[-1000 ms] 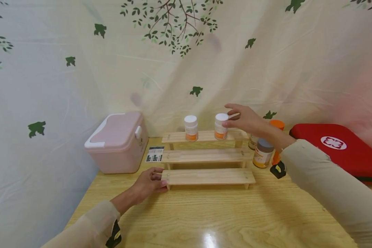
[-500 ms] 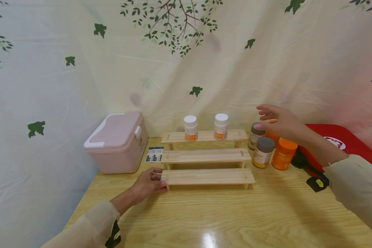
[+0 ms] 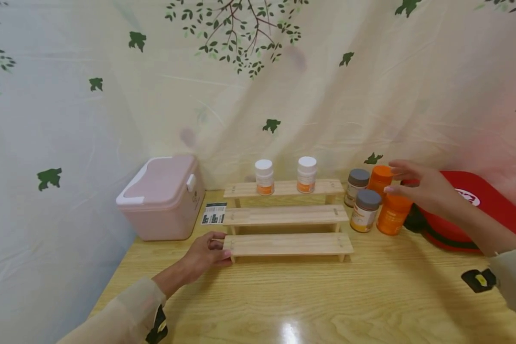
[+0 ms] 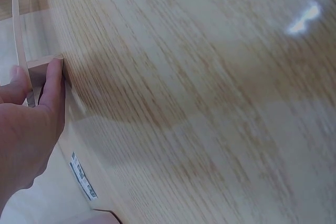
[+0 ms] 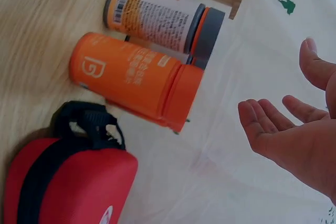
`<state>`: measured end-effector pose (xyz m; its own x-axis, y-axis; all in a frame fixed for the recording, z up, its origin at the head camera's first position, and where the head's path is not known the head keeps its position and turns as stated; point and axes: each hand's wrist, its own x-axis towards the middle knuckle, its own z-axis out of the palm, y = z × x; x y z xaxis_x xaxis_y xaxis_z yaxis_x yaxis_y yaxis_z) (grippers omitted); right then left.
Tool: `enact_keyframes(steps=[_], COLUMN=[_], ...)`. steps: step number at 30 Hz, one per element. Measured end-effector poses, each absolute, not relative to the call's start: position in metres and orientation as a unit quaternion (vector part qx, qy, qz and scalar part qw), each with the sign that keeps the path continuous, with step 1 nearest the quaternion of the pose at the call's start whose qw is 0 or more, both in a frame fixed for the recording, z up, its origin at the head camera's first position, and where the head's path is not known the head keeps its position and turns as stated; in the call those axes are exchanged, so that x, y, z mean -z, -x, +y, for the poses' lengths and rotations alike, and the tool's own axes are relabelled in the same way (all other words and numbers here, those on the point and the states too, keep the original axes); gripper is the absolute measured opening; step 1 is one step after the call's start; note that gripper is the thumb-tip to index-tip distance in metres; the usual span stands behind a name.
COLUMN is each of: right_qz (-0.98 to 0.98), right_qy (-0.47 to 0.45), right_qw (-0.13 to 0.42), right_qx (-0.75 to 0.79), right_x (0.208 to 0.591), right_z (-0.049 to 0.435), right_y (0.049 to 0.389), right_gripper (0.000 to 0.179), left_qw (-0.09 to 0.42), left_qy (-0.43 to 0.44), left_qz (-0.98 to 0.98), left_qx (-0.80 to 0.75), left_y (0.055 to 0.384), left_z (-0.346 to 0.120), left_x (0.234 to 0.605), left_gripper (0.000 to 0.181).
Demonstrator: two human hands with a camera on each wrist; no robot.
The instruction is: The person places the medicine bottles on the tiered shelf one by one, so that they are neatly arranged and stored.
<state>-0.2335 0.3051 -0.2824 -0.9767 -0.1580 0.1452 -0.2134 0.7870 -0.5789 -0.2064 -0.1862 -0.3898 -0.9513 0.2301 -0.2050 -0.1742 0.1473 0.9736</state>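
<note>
My left hand (image 3: 201, 258) grips the left end of the lowest step of a three-tier wooden shelf (image 3: 288, 244). In the left wrist view its thumb is on one side of the board (image 4: 21, 40) and the fingers are on the other. Two white pill bottles (image 3: 264, 179) (image 3: 306, 177) stand apart on the top tier. My right hand (image 3: 427, 188) hovers with spread fingers, holding nothing, by two orange bottles (image 3: 394, 217) (image 3: 379, 177). The right wrist view shows a gap between that hand (image 5: 299, 129) and the front orange bottle's lid (image 5: 184, 98).
Two grey-lidded bottles (image 3: 365, 213) (image 3: 355, 188) stand between the shelf and the orange ones. A red first-aid case (image 3: 499, 210) lies at the right. On the left are a pink lidded box (image 3: 163, 210) and a printed card (image 3: 214, 214). A leaf-patterned cloth (image 3: 223, 110) hangs behind.
My right hand has left the right-hand white bottle on the top tier and moved right, over to the orange bottles. The left hand has kept its grip on the shelf.
</note>
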Motion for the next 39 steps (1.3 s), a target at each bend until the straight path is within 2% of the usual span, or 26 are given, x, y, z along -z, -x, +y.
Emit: enact_keyframes(steps=[19,30,39], right_qz=[-0.959,-0.953,-0.953], right_qy=[-0.079,-0.111,-0.107], right_qw=[0.003,0.008,0.007], right_qx=[-0.272,-0.281,-0.284], right_x=[0.323,0.339,0.34], right_z=[0.342,0.347,0.345], right_y=[0.244,0.245,0.246], right_gripper=[0.089,0.071,0.07], left_qw=[0.152,0.147,0.15], left_qy=[-0.018,-0.019,-0.026], left_qz=[0.744,0.747,0.745], left_qx=[-0.651,-0.648,-0.649], left_y=[0.206,0.206,0.205], left_z=[-0.185,-0.184,-0.186], left_x=[0.389,0.391,0.392], left_gripper=[0.049,0.048,0.048])
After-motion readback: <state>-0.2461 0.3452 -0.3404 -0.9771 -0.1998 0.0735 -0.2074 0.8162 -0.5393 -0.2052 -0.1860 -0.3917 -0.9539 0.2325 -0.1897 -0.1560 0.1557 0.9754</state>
